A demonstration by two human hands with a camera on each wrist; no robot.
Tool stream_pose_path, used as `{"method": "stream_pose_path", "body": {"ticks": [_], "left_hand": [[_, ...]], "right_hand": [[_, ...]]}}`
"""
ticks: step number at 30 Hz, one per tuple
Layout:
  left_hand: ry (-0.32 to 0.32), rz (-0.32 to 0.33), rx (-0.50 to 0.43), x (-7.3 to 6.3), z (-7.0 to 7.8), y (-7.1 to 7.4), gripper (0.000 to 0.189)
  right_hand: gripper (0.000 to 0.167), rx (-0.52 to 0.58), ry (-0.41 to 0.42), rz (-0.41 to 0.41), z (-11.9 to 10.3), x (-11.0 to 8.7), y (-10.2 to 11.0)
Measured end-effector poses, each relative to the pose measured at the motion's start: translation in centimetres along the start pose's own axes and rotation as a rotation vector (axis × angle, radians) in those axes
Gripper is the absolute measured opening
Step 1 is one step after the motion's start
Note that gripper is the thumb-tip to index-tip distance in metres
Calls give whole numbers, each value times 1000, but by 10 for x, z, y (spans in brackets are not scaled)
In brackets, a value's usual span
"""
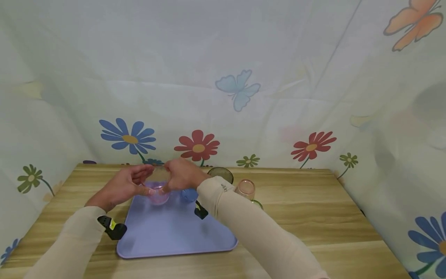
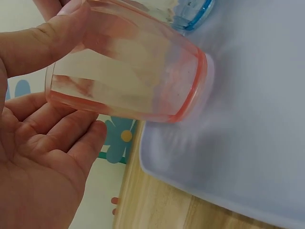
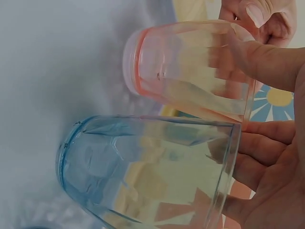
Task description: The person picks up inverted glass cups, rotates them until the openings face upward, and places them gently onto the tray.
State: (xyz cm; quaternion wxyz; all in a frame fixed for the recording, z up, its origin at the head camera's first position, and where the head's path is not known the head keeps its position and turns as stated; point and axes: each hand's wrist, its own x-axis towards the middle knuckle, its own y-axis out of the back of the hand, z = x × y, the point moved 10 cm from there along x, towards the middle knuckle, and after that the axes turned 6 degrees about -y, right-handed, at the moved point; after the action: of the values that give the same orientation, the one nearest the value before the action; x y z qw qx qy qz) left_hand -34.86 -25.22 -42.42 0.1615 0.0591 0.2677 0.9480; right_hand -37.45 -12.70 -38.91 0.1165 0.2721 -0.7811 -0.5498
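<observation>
A clear pink drinking glass (image 1: 159,197) stands with its mouth up, its base right at the lilac tray (image 1: 174,230), at the tray's far left. My left hand (image 1: 123,185) holds it from the left, thumb on the near side near the rim, fingers on the far side. From the right, my right hand (image 1: 182,175) grips the same glass, its thumb at the rim. A blue glass (image 3: 143,167) stands upright on the tray just right of the pink one, close to my right fingers (image 3: 267,148), partly hidden under that hand in the head view.
Right of the tray, beyond my right forearm, are a dark smoky glass dish (image 1: 223,173), an amber-pink glass (image 1: 246,188) and a green rim (image 1: 257,203), partly covered by the sleeve. A flowered cloth (image 1: 240,116) hangs behind the wooden table (image 1: 313,217).
</observation>
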Motion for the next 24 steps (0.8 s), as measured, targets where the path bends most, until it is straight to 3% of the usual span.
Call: {"method": "stream_pose_path", "body": {"ticks": [5, 12, 19, 24], "left_hand": [[42, 0, -8, -1, -7, -1, 102], [19, -12, 3, -1, -6, -1, 100], [63, -2, 51, -4, -6, 1, 106], [48, 8, 175, -8, -3, 2, 110]], "right_hand": [[64, -45, -16, 6, 0, 1, -3], [49, -84, -7, -4, -1, 2, -5], [71, -198, 13, -3, -4, 4, -10], [82, -314, 46, 0, -6, -1, -13]]}}
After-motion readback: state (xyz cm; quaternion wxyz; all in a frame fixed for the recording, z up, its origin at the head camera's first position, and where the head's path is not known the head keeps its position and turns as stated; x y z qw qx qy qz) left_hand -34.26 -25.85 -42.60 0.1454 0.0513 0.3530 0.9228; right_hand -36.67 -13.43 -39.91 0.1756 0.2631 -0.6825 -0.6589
